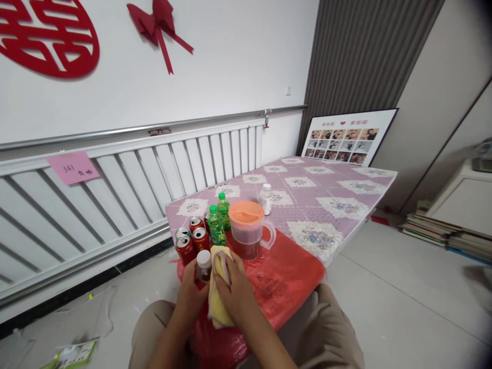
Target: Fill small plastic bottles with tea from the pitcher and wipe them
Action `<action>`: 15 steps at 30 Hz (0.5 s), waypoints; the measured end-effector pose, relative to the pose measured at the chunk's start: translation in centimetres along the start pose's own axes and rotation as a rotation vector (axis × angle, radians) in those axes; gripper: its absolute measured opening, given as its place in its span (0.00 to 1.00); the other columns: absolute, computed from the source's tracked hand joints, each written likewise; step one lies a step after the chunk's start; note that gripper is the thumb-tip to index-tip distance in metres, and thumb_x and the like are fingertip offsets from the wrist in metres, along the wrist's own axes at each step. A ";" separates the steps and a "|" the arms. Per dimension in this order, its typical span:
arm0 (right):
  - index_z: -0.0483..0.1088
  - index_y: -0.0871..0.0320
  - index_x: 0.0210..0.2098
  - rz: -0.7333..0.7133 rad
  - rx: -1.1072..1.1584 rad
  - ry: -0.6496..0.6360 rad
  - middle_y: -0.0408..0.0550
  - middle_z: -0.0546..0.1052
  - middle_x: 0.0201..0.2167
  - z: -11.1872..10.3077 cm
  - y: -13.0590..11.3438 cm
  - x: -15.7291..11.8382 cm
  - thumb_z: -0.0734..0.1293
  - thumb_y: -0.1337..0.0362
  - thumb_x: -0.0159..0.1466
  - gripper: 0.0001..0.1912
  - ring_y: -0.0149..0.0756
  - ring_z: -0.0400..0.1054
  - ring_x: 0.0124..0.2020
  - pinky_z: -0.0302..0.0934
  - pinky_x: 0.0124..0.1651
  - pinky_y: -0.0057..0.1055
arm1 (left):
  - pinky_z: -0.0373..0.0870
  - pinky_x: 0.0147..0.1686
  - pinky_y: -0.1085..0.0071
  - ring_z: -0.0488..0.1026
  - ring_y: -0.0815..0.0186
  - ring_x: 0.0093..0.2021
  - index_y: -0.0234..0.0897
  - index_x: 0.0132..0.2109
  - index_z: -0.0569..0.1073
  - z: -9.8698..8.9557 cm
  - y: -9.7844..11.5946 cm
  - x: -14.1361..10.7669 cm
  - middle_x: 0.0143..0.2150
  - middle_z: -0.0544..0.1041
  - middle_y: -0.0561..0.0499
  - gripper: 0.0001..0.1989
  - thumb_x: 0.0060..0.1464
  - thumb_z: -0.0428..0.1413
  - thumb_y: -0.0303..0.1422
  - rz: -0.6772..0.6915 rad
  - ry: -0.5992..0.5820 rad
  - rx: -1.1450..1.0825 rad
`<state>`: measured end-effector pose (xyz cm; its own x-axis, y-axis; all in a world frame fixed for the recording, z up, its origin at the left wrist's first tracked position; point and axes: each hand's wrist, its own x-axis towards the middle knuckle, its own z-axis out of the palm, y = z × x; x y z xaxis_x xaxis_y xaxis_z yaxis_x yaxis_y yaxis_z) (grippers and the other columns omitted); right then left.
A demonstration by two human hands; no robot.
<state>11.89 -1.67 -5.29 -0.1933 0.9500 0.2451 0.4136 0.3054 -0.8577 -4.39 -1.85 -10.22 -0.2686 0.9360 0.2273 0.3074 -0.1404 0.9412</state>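
My left hand (189, 290) is wrapped round a clear bottle (203, 265) with a white cap, which stands near the table's front edge. In my right hand (234, 288) is a folded yellow cloth (218, 307) with a pale purple edge, close against the bottle's right side. Whether the cloth touches the bottle I cannot tell. Just beyond my hands stands a clear plastic pitcher (247, 250) with an orange lid (246, 213) and a handle on its right. Two green bottles (217, 229) and several opened drink cans (186, 249) are grouped to its left.
A red plastic sheet (288, 266) covers the table's near end, over a purple patterned tablecloth (307, 197). Behind the pitcher stands a white-capped bottle (266, 199). A white radiator (134, 179) runs along the wall at left, and a photo board (348, 136) leans at the far end.
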 end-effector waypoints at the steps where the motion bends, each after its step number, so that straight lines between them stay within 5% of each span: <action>1: 0.60 0.59 0.66 0.014 -0.022 -0.012 0.59 0.61 0.67 0.0 0.4 0.0 0.60 0.66 0.66 0.29 0.41 0.58 0.68 0.53 0.69 0.38 | 0.70 0.58 0.53 0.74 0.52 0.56 0.37 0.59 0.67 -0.1 0.1 0.0 0.57 0.75 0.41 0.33 0.45 0.64 0.35 -0.004 -0.003 -0.004; 8: 0.62 0.63 0.65 0.115 -0.139 -0.147 0.63 0.68 0.60 0.3 3.2 -0.4 0.61 0.68 0.66 0.28 0.46 0.64 0.63 0.59 0.64 0.41 | 0.71 0.58 0.55 0.74 0.52 0.59 0.37 0.61 0.62 -1.7 1.2 0.8 0.60 0.74 0.40 0.32 0.49 0.58 0.33 0.010 -0.225 -0.153; 15: 0.58 0.63 0.67 0.116 -0.061 -0.114 0.63 0.62 0.66 0.0 1.9 -0.4 0.61 0.67 0.65 0.31 0.44 0.59 0.67 0.52 0.69 0.41 | 0.68 0.61 0.55 0.72 0.51 0.61 0.37 0.61 0.65 -2.3 1.4 1.9 0.60 0.75 0.41 0.32 0.48 0.60 0.32 0.031 -0.320 -0.147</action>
<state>12.75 -1.47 -7.02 -0.2394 0.9667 0.0898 0.4913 0.2004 -0.8476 -6.54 -1.03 -7.89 0.0459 0.9811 0.1881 0.1703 -0.1933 0.9662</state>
